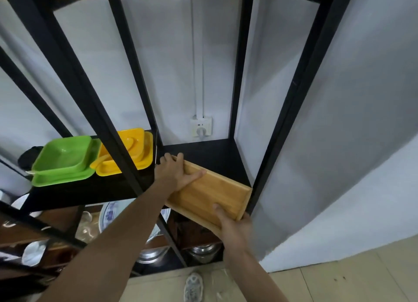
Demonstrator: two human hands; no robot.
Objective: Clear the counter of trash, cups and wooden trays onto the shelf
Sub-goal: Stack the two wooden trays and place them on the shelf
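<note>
I hold one wooden tray [210,194] in both hands at the front edge of the black shelf [217,153]. My left hand [175,174] grips the tray's far end, fingers curled over the rim and thumb laid flat inside. My right hand [233,228] clasps the near end from below, thumb on top of the floor. The tray's far end is already over the shelf board; its near end overhangs the front edge, toward me. Its long axis runs skewed to the shelf, slanting from the far left down to the near right. The black upright [274,129] stands just beside the tray's right corner. Green dishes [62,163] and yellow dishes [133,153] sit on the shelf beyond the left hand, apart from the tray. Judgement: placement under way; the remaining push goes straight inward, the right hand driving and the left steering clear of the upright.
</note>
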